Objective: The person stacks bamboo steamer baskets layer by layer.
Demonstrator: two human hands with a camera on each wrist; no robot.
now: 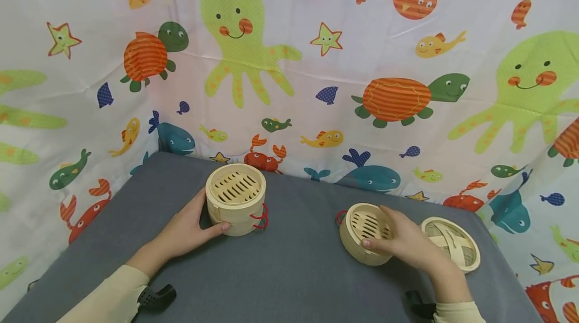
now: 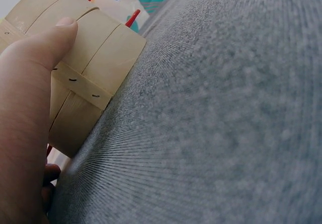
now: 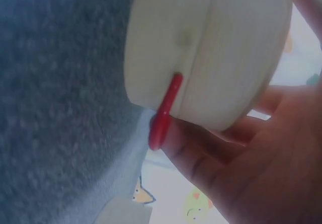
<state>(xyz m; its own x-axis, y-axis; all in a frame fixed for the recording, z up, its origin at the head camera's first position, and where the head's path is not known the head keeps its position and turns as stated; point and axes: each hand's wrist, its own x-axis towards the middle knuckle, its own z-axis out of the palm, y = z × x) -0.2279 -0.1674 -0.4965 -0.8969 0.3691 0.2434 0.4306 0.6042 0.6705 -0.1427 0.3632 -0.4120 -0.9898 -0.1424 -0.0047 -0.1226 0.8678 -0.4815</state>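
On the left of the head view, my left hand grips a stack of round bamboo steamer baskets, thumb across the front and fingers round the far left side. Its top is slatted, and red loops hang at its right. The left wrist view shows the stacked tiers low against the grey cloth. My right hand holds another slatted bamboo steamer basket, tilted, thumb on the near rim and fingers at the far side. A red loop sticks out from its wall in the right wrist view.
A round woven bamboo lid with a strap across it lies right of my right hand. Grey cloth covers the table. A curtain printed with sea animals hangs behind and at both sides. Black wrist mounts sit at my sleeves.
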